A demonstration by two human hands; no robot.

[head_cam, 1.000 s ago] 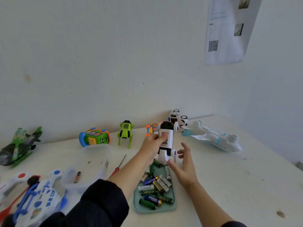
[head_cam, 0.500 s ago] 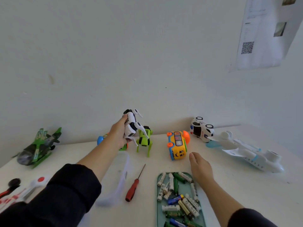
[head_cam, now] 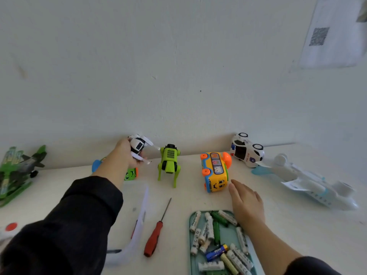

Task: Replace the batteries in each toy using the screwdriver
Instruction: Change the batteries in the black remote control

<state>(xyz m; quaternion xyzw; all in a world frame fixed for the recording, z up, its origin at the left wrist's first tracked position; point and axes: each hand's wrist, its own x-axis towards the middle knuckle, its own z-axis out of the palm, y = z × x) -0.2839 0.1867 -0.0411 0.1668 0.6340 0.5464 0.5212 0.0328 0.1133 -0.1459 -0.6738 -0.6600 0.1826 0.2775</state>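
My left hand (head_cam: 124, 155) grips a white and black robot dog toy (head_cam: 139, 146) at the back of the table, near the wall, left of the green robot dog (head_cam: 169, 163). My right hand (head_cam: 246, 203) lies open with relaxed fingers on the table, between the yellow bus toy (head_cam: 215, 171) and the teal battery tray (head_cam: 228, 238), which holds several batteries. The red-handled screwdriver (head_cam: 155, 233) lies on the table left of the tray, untouched.
A white police car (head_cam: 247, 149) and a white and blue airplane (head_cam: 305, 179) sit at the right. A green helicopter (head_cam: 17, 169) stands at the far left. A clear plastic container (head_cam: 137, 225) lies beside the screwdriver. A green and blue toy (head_cam: 131, 173) is partly hidden behind my left arm.
My left hand carried the white robot dog from above the battery tray to the back left, near the wall. My right hand dropped down beside the yellow bus.
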